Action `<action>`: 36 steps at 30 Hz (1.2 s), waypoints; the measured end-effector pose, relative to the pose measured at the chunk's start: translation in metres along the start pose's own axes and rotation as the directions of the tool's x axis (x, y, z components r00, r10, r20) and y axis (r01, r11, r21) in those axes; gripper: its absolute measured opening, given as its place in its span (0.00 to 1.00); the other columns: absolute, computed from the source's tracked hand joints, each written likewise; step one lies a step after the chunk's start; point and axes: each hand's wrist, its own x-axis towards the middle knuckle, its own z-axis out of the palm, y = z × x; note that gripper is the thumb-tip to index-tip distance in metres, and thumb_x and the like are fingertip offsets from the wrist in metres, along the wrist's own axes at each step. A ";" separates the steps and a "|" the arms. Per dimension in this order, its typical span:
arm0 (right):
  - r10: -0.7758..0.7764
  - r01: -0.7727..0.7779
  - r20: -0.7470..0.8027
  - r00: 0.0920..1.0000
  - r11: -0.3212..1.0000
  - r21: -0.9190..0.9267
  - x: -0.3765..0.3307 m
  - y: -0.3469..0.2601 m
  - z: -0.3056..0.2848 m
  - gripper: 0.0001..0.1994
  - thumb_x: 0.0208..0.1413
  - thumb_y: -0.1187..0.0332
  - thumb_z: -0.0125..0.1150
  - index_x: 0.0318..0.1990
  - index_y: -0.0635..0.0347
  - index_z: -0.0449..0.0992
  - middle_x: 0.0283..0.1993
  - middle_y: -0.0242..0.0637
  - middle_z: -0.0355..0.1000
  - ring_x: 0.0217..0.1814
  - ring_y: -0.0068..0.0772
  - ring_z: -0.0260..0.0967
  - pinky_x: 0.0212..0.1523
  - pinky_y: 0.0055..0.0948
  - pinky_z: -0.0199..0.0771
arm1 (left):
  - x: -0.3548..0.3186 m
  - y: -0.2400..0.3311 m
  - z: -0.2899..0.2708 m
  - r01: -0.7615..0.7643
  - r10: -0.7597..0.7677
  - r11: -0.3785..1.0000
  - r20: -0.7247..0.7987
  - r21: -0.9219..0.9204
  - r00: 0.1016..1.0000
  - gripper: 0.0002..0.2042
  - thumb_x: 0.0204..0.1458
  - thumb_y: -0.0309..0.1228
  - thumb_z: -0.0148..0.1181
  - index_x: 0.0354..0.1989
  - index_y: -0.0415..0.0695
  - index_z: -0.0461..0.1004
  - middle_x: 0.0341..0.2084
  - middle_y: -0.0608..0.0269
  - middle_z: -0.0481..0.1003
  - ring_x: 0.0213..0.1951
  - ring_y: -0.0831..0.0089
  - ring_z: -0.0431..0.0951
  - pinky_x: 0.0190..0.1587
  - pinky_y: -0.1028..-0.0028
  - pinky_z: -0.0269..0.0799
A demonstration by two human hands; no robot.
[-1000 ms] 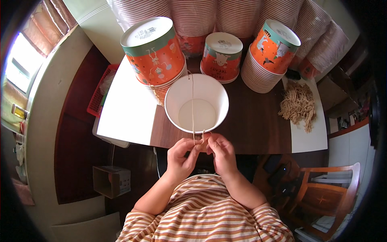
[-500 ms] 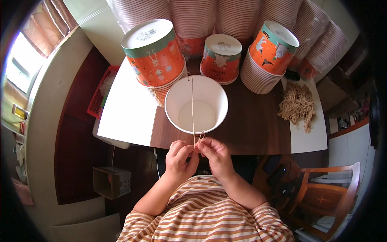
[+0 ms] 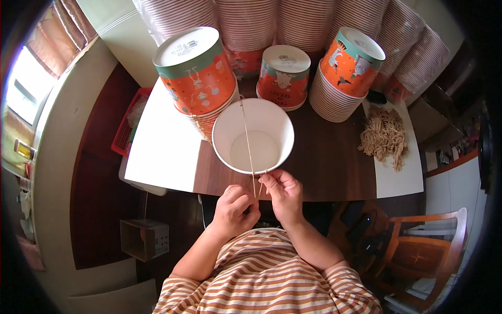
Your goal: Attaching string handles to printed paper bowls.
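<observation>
Across the white paper bucket (image 3: 253,136) runs a thin string (image 3: 247,138); your left hand (image 3: 235,209) and right hand (image 3: 282,193) pinch its near ends (light, limp, slippery—grip close to the rim).

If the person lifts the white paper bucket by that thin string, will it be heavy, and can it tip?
The white paper bucket looks empty and thin-walled, so it is probably light. The thin string crosses its mouth as one line, so the bucket could tilt sideways. The string, pinched by the left hand and right hand, is likely floppy once slack.
</observation>
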 end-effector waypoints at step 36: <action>-0.410 0.390 0.093 0.907 0.737 -0.552 0.006 -0.011 -0.006 0.05 0.49 0.74 0.64 0.26 0.64 0.74 0.21 0.33 0.71 0.19 0.21 0.62 0.22 0.24 0.63 | 0.001 -0.004 -0.005 0.076 -0.070 0.990 0.053 -0.122 0.996 0.06 0.33 0.17 0.58 0.20 0.40 0.69 0.19 0.61 0.67 0.23 0.64 0.69 0.29 0.70 0.66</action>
